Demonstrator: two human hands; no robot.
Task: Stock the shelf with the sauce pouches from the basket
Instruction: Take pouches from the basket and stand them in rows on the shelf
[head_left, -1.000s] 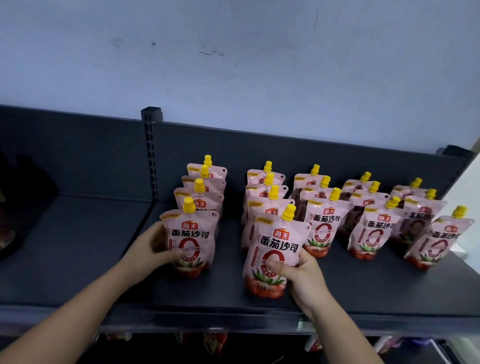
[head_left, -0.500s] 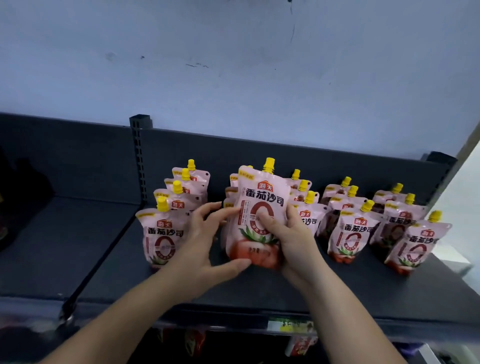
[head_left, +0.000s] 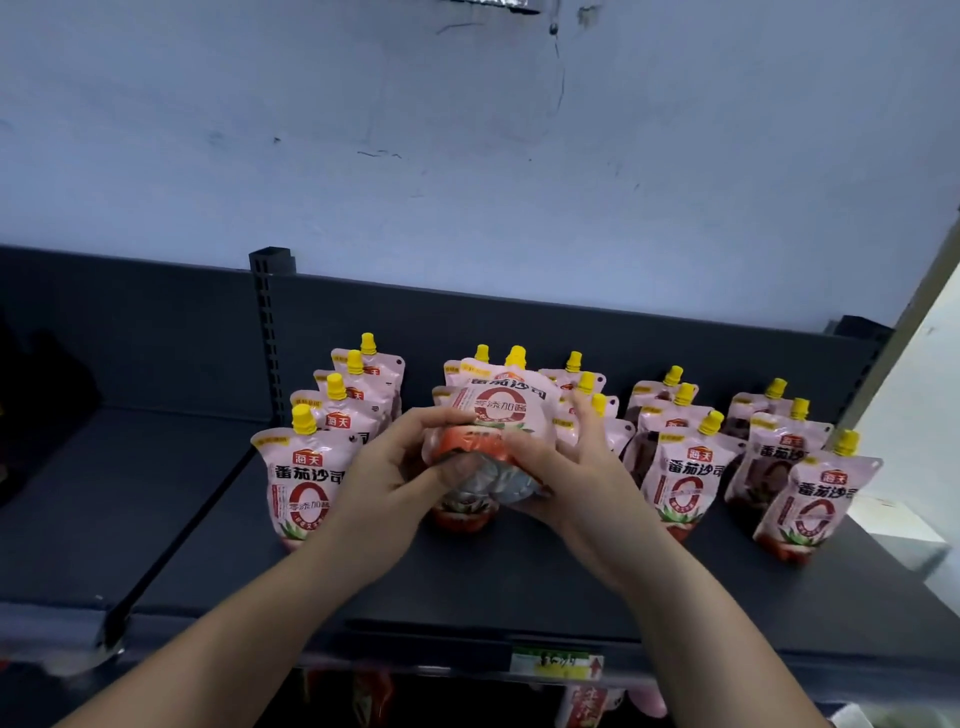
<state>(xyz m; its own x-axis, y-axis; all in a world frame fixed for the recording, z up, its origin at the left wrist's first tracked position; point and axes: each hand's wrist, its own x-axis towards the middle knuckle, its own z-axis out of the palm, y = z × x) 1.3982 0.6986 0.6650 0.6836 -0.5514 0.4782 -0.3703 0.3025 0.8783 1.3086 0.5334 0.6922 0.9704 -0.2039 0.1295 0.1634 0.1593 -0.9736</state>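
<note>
Sauce pouch (head_left: 501, 415) tilted back btwn both hands, left hand (head_left: 395, 467) & right hand (head_left: 566, 467) gripping its base, above dark shelf (head_left: 519, 582) w/ pouch rows (head_left: 691, 467), pale blue wall (head_left: 467, 156) behind.

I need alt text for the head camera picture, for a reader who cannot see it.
Both hands, left and right, hold one pink sauce pouch tilted back above a dark shelf, among rows of upright pouches with yellow caps.

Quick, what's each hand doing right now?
Left hand: closed on the tilted sauce pouch, gripping its bottom.
Right hand: closed on the same pouch, from the other side.
</note>
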